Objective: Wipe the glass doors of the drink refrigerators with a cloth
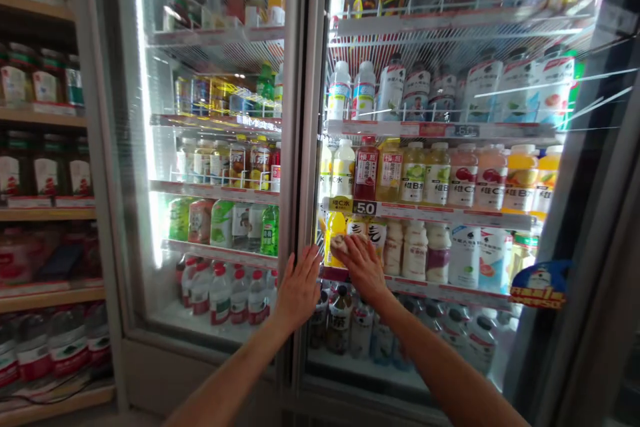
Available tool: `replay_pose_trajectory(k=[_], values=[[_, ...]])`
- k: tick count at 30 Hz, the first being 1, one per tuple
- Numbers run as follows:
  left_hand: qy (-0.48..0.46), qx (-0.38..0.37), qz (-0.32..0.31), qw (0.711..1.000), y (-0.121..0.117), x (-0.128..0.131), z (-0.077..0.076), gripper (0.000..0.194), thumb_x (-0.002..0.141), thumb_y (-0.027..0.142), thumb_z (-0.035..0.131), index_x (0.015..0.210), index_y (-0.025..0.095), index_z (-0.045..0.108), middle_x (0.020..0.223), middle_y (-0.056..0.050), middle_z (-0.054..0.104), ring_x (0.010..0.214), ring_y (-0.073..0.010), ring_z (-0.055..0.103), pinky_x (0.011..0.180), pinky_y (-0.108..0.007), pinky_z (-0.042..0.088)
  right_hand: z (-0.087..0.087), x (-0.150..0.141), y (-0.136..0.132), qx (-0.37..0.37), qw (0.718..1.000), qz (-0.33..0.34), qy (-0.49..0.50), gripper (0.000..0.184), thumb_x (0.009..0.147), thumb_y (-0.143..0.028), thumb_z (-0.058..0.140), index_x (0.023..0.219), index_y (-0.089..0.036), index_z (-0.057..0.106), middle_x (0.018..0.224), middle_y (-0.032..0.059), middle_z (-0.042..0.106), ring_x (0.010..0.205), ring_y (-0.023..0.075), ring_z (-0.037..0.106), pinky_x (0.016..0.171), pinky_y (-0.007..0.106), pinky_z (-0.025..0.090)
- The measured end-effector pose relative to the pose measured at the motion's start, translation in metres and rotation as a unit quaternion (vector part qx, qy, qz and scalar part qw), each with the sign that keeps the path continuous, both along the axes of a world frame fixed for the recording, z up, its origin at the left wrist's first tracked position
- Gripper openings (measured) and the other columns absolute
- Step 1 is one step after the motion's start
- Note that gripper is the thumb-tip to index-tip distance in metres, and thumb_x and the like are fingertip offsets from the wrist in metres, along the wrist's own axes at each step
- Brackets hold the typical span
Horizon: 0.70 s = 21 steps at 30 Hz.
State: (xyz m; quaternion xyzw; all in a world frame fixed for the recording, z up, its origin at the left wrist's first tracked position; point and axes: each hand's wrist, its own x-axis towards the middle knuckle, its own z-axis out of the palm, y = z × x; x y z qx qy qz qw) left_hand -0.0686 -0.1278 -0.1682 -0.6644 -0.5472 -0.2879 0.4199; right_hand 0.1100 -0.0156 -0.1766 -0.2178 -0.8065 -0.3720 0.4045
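Tall drinks cooler [195,373] fills most of the view, lit up inside, with a metal middle post [311,113] splitting its two glass doors, so I'll go by that post. Far left of it are wooden shelves [45,215] with rows of jars [46,82], plus bottles at the bottom. Closer to the post, behind the left door, you get drinks on every level, with red-capped bottles [220,295] down low.

Left hand [299,288] is up at the lower part of the post, fingers straight and a bit spread, not holding anything. Just right of the post, the right hand [364,265] has a light cloth [341,243] under its fingertips, up at the right door, in front of a yellow bottle [335,230]. Those fingers are stretched out and fairly close together; can't tell if the thumb is pinching the cloth. Well right of the post there's a blue sticker [540,283].
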Motion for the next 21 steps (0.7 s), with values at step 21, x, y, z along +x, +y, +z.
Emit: replay_pose_trajectory(k=[21], values=[[0.02,-0.048,-0.08,0.995,0.034,0.084,-0.108,0.057,0.078,0.015,0.04,0.134,0.012,0.036,0.142,-0.01,0.035,0.134,-0.0228,0.027,0.11,-0.045,0.022,-0.088,0.108,0.0,-0.039,0.99,-0.114,0.073,0.048,0.082,-0.012,0.047,0.127,-0.028,0.047,0.138,0.0085,0.043,0.134,0.0222,0.027,0.111,0.05,0.011]])
